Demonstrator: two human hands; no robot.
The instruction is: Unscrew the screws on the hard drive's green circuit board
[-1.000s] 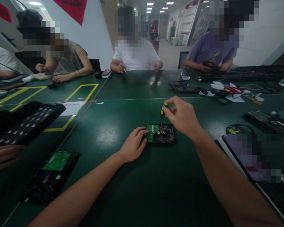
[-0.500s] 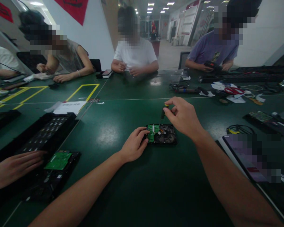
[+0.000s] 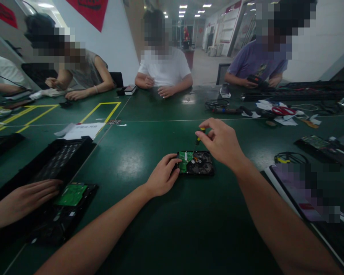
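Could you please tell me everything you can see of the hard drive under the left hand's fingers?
The hard drive is a dark, rectangular block, metallic-looking, lying flat on the green table, long side running left to right. A green circuit board with a small white label covers much of its left part; orange and pale details show near the middle. The left hand has fingers on its left end. A screwdriver points down over it; whether the tip touches is unclear.

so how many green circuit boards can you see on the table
3: the middle board, next to the left hand; the lower-left board, near another person's hand; and the far-right board. Others may be hidden.
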